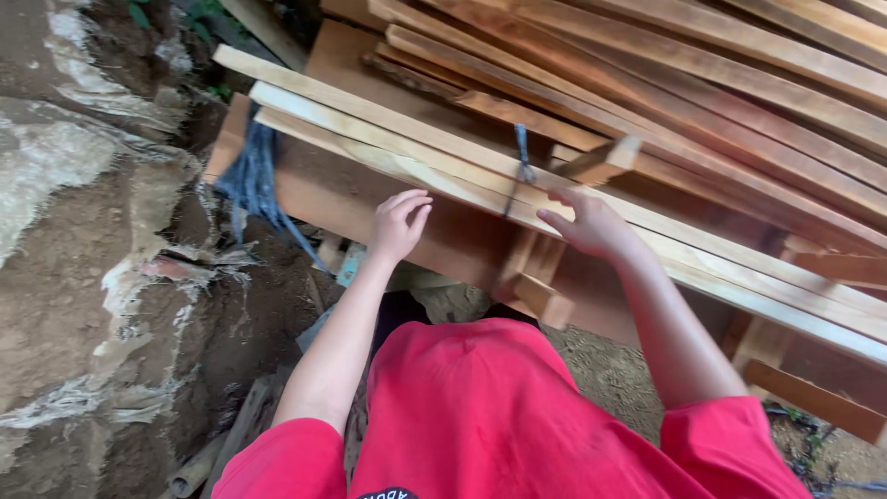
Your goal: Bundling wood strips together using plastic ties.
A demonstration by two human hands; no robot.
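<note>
A bundle of long pale wooden slats (388, 139) lies across a reddish board, tied with a dark cord (523, 171). My left hand (399, 225) reaches up to the bundle's lower edge, fingers slightly curled, holding nothing that I can see. My right hand (591, 225) rests against the slats just right of the cord, fingers touching the wood near a short wooden block (602, 159). I wear a red shirt (499, 416).
Many more long planks (739, 83) are stacked behind and to the right. A frayed blue rope bundle (254, 180) hangs at the left end. Rough earth and rock (83, 277) rise at the left. Short wood offcuts (543, 298) sit below the slats.
</note>
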